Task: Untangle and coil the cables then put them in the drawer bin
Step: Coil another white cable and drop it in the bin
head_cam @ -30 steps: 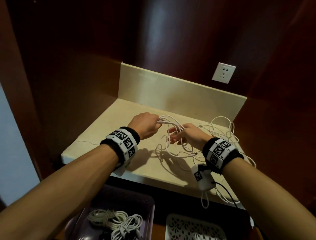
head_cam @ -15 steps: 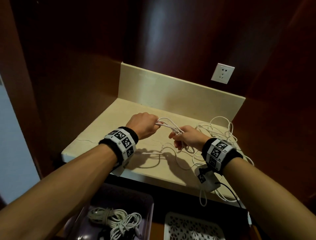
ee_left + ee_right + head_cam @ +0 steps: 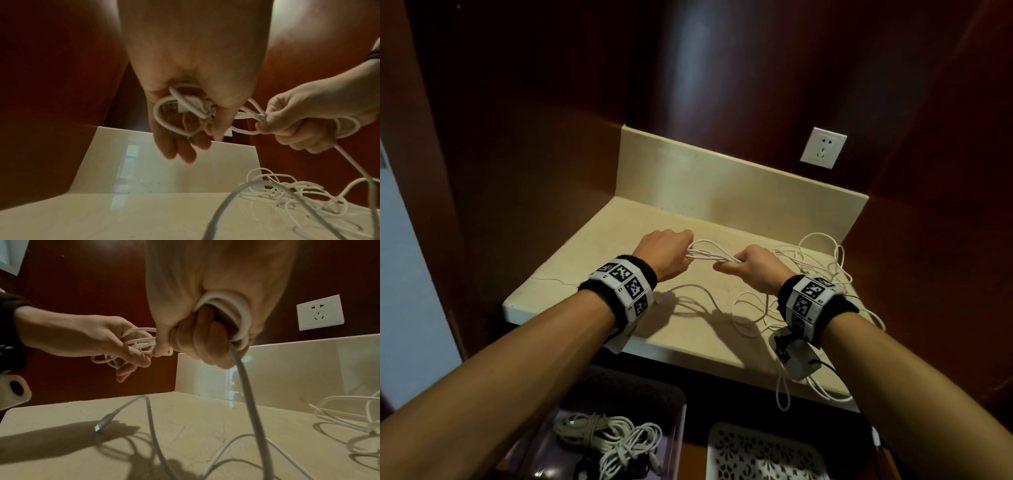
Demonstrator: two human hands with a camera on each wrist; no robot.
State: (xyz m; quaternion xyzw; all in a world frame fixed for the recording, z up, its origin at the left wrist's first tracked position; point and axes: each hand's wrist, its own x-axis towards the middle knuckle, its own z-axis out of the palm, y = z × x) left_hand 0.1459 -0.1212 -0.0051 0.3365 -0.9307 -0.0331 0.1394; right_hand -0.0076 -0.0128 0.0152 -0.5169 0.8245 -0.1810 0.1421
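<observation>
Head view: both hands centre frame above the beige counter (image 3: 592, 274), each closed around the same white cable (image 3: 709, 255). Left hand (image 3: 666, 255) curls on one end of a bunch of several loops, right hand (image 3: 755, 269) fists the other end; loops run taut-ish between them. Left wrist view shows loops plus a white plug body tucked in the left palm, outer fingers only loosely bent. Right wrist view: cable wraps round the right fingers (image 3: 207, 344), one strand drops from the fist to the counter. Free end with a silver connector (image 3: 666, 297) lies on the counter, lower centre. Cable is thin, round, white, glossy. Loose tangle of white cable (image 3: 815, 260) sits right of frame on the counter. Purple bin (image 3: 671, 404) at bottom centre holds coiled cables (image 3: 606, 438); white patterned bin (image 3: 756, 455) beside it, bottom right.
</observation>
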